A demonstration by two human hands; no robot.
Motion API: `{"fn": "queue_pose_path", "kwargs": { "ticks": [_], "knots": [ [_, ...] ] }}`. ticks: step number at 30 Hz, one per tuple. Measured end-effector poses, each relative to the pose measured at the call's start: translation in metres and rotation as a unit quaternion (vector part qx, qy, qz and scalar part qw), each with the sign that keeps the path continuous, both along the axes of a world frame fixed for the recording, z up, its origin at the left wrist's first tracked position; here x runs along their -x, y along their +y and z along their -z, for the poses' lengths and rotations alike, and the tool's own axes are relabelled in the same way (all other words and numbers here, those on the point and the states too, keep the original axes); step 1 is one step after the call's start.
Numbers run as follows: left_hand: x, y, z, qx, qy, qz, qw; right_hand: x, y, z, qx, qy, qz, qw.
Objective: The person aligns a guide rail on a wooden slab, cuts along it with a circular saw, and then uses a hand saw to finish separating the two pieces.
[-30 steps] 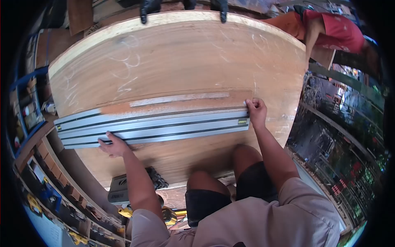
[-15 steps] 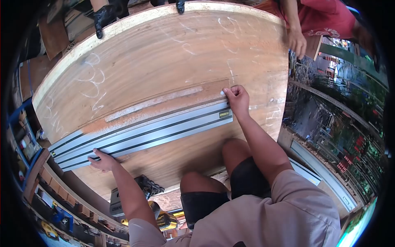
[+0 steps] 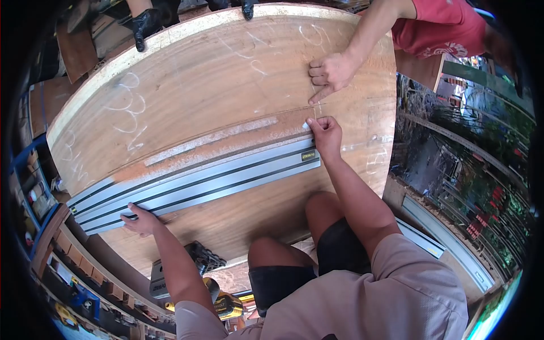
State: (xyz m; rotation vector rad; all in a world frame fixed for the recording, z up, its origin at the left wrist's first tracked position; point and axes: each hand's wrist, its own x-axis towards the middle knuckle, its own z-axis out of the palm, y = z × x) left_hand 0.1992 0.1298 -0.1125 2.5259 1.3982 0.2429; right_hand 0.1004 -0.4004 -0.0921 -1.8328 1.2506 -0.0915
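Note:
A long silver guide rail point(image 3: 226, 177) with dark strips lies across a big curved-edge wooden panel point(image 3: 221, 85). My left hand point(image 3: 143, 221) rests on the rail's near edge toward its left end, thumb and fingers apart. At the rail's right end, my right hand point(image 3: 327, 136) is closed in a pinch on a small white piece point(image 3: 306, 126) that looks like chalk. This hand sits just beyond the rail's corner, beside a drawn line. A co-worker's hand point(image 3: 333, 72) reaches in from the upper right, its index finger pointing at the panel near that line.
Sawdust and a pale strip point(image 3: 212, 140) lie along the rail's far side. Another person's black-gloved hand point(image 3: 147, 25) touches the panel's far rim. A yellow and black power tool point(image 3: 226, 305) is by my left forearm. More metal rails point(image 3: 447, 243) stand at the lower right.
The co-worker's hand has come from the panel's right edge onto the panel and now points near my right hand. My own hands and the guide rail have barely moved.

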Motion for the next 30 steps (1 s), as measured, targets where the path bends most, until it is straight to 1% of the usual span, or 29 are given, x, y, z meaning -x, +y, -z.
{"fn": "queue_pose_path", "kwargs": {
  "ticks": [5, 12, 15, 17, 20, 23, 27, 30],
  "knots": [
    [0.000, -0.002, 0.000, 0.002, 0.003, -0.008, 1.000, 0.001, 0.000, 0.004, 0.040, 0.014, -0.007, 0.999],
    [-0.002, -0.005, -0.004, 0.005, 0.010, -0.008, 1.000, -0.003, 0.002, -0.004, 0.014, 0.022, 0.003, 1.000],
    [0.001, 0.001, 0.002, 0.001, 0.010, -0.003, 1.000, -0.004, 0.005, -0.004, 0.025, 0.006, 0.015, 1.000],
    [0.001, -0.001, 0.001, 0.000, 0.010, -0.009, 1.000, -0.006, 0.008, -0.006, 0.007, -0.004, 0.055, 0.998],
    [-0.001, -0.001, 0.001, 0.000, 0.009, -0.013, 1.000, -0.001, 0.008, 0.003, 0.024, -0.032, 0.060, 0.997],
    [0.000, 0.001, 0.003, -0.001, 0.010, -0.013, 1.000, -0.002, 0.012, 0.002, 0.011, -0.056, 0.083, 0.995],
    [-0.001, 0.001, 0.002, -0.006, 0.018, -0.011, 1.000, 0.000, 0.012, 0.006, 0.022, -0.059, 0.087, 0.994],
    [-0.001, -0.002, -0.001, -0.003, 0.017, -0.003, 1.000, 0.003, 0.012, 0.012, 0.030, -0.088, 0.085, 0.992]
  ]
}}
